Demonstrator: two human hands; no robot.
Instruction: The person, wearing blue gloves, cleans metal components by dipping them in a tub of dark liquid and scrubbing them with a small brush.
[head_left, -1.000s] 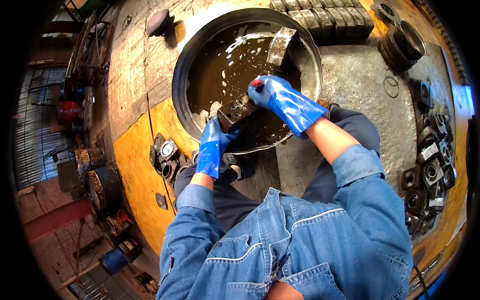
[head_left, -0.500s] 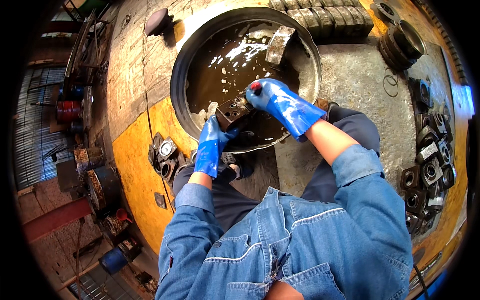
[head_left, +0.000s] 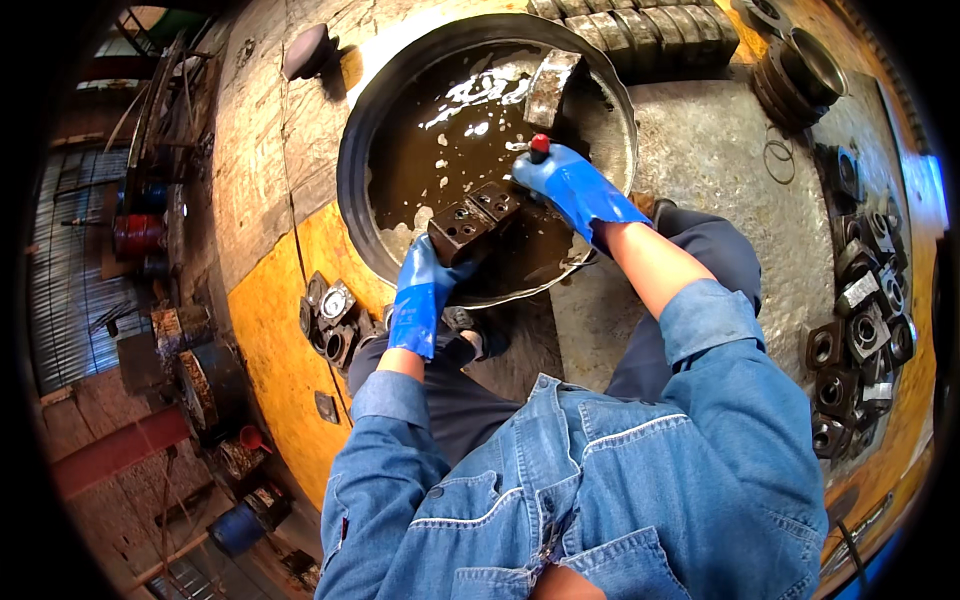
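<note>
My left hand (head_left: 424,285), in a blue rubber glove, grips the lower left end of a dark metal block (head_left: 462,224). Several round holes show in the block, which is tilted above the murky liquid. My right hand (head_left: 562,182), gloved alike, is closed around a brush (head_left: 540,146); only its red handle end shows clearly, and the bristles are hidden. A small gap separates this hand from the block. Both hands are over a large round metal basin (head_left: 353,165). Inside the basin, a curved metal piece (head_left: 552,88) leans by the far right wall.
Curved metal pieces (head_left: 640,38) stand in rows behind the basin. Stacked metal rings (head_left: 797,82) are at the far right. Square metal parts with holes lie in a right-hand pile (head_left: 862,335) and a left-hand pile (head_left: 330,318). A dark rounded object (head_left: 308,52) sits at the far left.
My right hand has moved away from the block, slightly right, and the brush's red end now points more upward. The block's top face is more exposed. My left hand keeps its hold.
</note>
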